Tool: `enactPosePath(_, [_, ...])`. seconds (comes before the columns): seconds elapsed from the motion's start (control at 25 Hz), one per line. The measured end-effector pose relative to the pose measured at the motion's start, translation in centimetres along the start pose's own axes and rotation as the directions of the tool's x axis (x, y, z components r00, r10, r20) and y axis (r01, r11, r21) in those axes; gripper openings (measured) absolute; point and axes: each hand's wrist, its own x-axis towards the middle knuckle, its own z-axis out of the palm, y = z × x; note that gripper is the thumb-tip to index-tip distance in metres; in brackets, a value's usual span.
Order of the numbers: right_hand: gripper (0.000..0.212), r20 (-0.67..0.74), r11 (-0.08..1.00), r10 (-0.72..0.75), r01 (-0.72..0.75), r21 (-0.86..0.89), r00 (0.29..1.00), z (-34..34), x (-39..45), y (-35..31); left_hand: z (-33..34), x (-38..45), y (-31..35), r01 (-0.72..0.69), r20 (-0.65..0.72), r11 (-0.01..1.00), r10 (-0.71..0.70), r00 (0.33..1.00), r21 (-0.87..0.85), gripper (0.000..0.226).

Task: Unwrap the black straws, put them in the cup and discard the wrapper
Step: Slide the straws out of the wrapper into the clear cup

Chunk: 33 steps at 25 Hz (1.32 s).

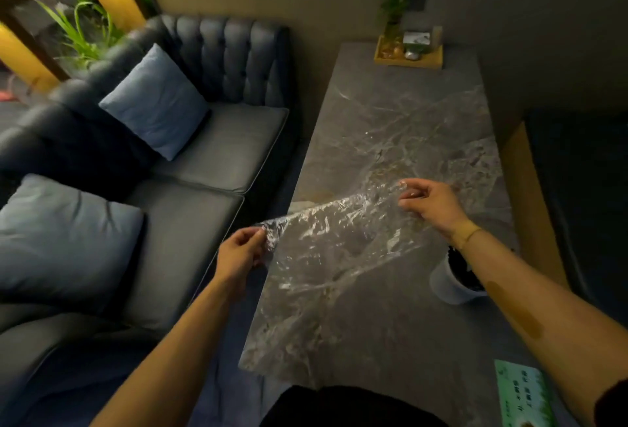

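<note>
Overhead, clear wrapper (333, 239) stretched between 2 hands, above table (390, 114).

I see bare surface (390, 127) open beyond the cup (448, 285); the stretched wrapper (339, 233) spans the way left of the cup, my right forearm crossing over it.

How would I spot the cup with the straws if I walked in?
Find the long grey marble table beside the sofa. Near its right edge, half hidden under the person's right forearm, stands a white cup packed with black straws, the only upright container there.
</note>
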Motion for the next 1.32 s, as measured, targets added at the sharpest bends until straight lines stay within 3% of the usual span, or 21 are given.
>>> enactPosePath(0.24, [0.046,0.031,0.900,-0.024,0.035,-0.434,0.999,6.1,2.9,2.6,-3.4,-1.1,-7.9,0.311,0.056,0.936,-0.323,0.945,0.164,0.008])
enactPosePath(0.36, [0.039,0.080,0.802,-0.026,0.069,-0.594,0.996,8.5,3.1,4.6,-4.2,-1.8,-10.2,0.350,0.088,0.875,-0.399,0.913,0.335,0.006])
enactPosePath(0.52, [0.035,0.055,0.739,0.022,0.021,-0.673,0.998,10.1,2.2,7.2,-4.6,-2.6,-11.9,0.379,0.064,0.831,-0.439,0.896,0.407,0.012])
enactPosePath(0.72, [0.038,0.050,0.751,0.098,-0.041,-0.660,0.994,11.2,1.7,9.3,-5.6,-1.9,-12.8,0.350,0.032,0.815,-0.409,0.912,0.462,0.020])
enactPosePath(0.96, [0.055,0.039,0.730,0.005,0.024,-0.683,0.999,11.8,-0.5,10.2,-7.0,-0.7,-12.5,0.145,0.162,0.680,-0.367,0.916,0.719,0.019])
enactPosePath(1.04, [0.053,0.071,0.725,-0.039,0.077,-0.684,0.997,11.3,-1.9,9.9,-7.8,-0.3,-11.9,-0.034,0.191,0.464,-0.296,0.936,0.885,0.032])
enactPosePath(1.12, [0.045,0.092,0.728,-0.059,0.105,-0.677,0.994,10.6,-3.9,9.4,-7.6,0.4,-10.9,-0.213,0.253,0.264,-0.131,0.958,0.941,0.043])
enactPosePath(1.2, [0.036,0.114,0.707,-0.090,0.144,-0.692,0.989,9.5,-6.1,9.0,-5.5,1.0,-9.0,-0.406,0.414,0.197,0.004,0.910,0.892,0.043])
enactPosePath(1.32, [0.034,0.220,0.622,-0.040,0.196,-0.758,0.975,7.1,-9.1,9.1,-0.2,1.2,-6.0,-0.674,0.673,0.121,0.052,0.738,0.729,0.040])
